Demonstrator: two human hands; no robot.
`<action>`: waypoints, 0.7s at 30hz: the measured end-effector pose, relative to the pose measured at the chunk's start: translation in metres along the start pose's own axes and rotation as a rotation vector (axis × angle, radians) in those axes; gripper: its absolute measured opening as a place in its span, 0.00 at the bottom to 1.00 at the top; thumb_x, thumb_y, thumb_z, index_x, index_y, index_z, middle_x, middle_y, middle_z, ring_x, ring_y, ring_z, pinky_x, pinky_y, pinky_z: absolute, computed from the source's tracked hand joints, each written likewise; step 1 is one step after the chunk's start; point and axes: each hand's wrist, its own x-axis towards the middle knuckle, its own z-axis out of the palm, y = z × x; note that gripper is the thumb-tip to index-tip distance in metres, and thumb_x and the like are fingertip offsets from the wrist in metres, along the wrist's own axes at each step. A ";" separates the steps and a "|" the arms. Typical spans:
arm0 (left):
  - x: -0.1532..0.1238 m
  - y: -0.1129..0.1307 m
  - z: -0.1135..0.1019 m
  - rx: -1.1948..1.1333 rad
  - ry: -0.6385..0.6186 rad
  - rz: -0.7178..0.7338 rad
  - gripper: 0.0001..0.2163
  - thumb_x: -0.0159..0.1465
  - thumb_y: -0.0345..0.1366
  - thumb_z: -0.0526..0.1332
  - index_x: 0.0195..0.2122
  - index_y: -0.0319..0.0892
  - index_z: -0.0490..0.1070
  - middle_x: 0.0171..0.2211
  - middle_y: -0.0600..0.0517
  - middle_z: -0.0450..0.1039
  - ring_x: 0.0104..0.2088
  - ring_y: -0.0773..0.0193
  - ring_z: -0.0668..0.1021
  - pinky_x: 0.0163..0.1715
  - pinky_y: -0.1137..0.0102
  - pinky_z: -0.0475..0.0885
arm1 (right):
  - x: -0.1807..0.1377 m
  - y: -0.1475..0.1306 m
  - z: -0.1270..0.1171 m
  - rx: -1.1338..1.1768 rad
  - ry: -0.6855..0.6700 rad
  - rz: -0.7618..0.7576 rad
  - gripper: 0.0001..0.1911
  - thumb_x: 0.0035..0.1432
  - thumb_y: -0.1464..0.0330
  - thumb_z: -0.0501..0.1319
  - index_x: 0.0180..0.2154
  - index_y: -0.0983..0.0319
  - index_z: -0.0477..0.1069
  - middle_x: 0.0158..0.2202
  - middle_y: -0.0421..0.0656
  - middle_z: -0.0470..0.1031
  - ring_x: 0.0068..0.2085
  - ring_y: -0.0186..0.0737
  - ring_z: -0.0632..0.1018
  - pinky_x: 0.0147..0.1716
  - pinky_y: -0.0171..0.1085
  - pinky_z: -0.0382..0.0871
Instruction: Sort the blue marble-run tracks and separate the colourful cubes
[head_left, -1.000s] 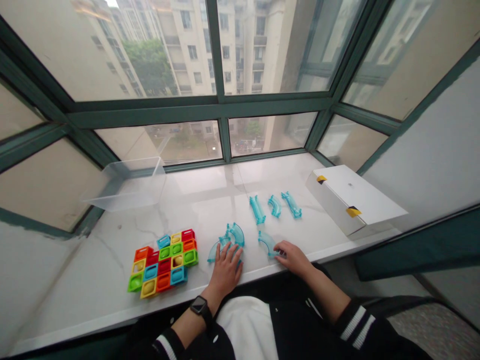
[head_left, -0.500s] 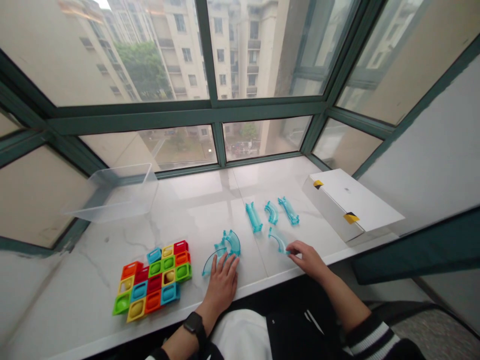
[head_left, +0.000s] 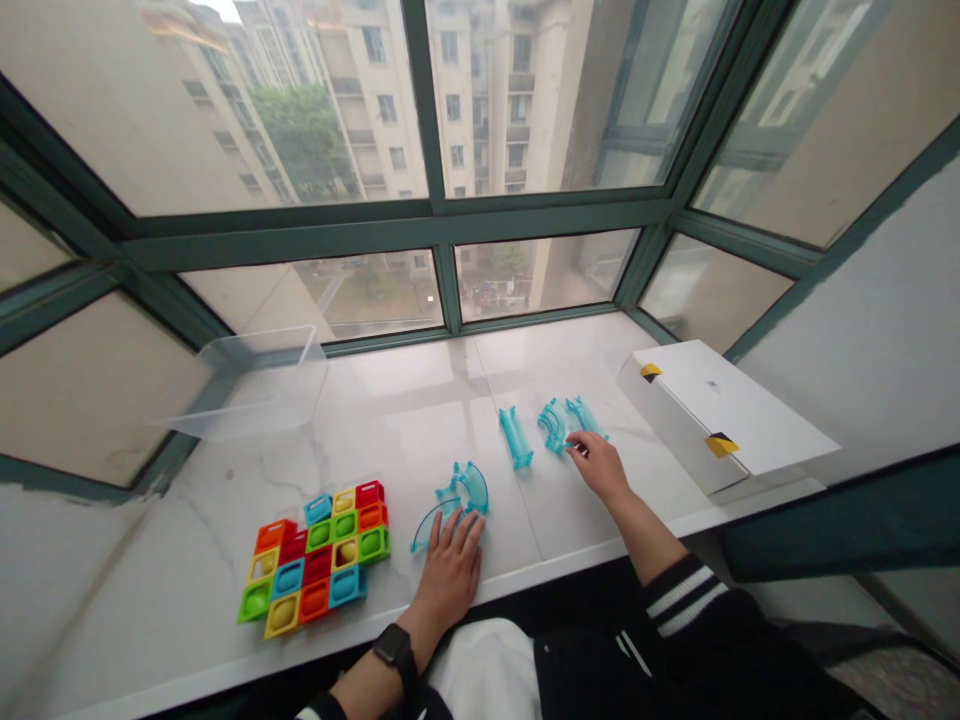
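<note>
My right hand (head_left: 598, 464) reaches out over the white marble sill (head_left: 420, 420), its fingertips pinched on a clear blue curved track piece (head_left: 556, 428). That piece lies beside a straight blue track piece (head_left: 515, 438) and another blue piece (head_left: 585, 413) partly hidden by my fingers. Flat on the sill near the front edge rests my left hand (head_left: 452, 566), fingers stretched out. Its fingertips touch a small cluster of curved blue track pieces (head_left: 454, 496). A watch sits on my left wrist.
A block of coloured plastic cubes (head_left: 318, 556) lies at the front left. At the back left stands a clear plastic tub (head_left: 251, 385). A white box (head_left: 712, 415) with yellow corner tabs sits at the right. Window frames ring the sill.
My right hand has carried the curved blue piece from the front edge away from me to the group of blue pieces. My left hand has stayed by the curved cluster.
</note>
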 end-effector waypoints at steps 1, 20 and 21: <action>0.000 0.000 0.000 -0.002 0.003 0.003 0.23 0.71 0.32 0.54 0.68 0.46 0.66 0.66 0.48 0.71 0.69 0.51 0.66 0.74 0.47 0.49 | 0.005 -0.001 0.005 -0.009 0.001 0.004 0.08 0.59 0.68 0.60 0.40 0.58 0.76 0.39 0.43 0.79 0.35 0.42 0.77 0.44 0.43 0.72; -0.001 0.000 0.004 -0.006 0.006 -0.003 0.24 0.71 0.32 0.55 0.69 0.47 0.65 0.66 0.47 0.70 0.70 0.50 0.65 0.73 0.46 0.51 | 0.015 0.007 0.023 -0.069 -0.038 0.021 0.07 0.58 0.70 0.60 0.39 0.59 0.76 0.40 0.43 0.79 0.36 0.41 0.76 0.45 0.43 0.70; -0.001 0.000 0.003 -0.004 0.009 -0.004 0.25 0.71 0.32 0.55 0.69 0.47 0.65 0.66 0.47 0.70 0.70 0.50 0.65 0.73 0.46 0.51 | 0.015 0.007 0.023 -0.070 -0.038 0.019 0.07 0.58 0.69 0.61 0.39 0.59 0.76 0.39 0.43 0.79 0.36 0.41 0.76 0.46 0.43 0.70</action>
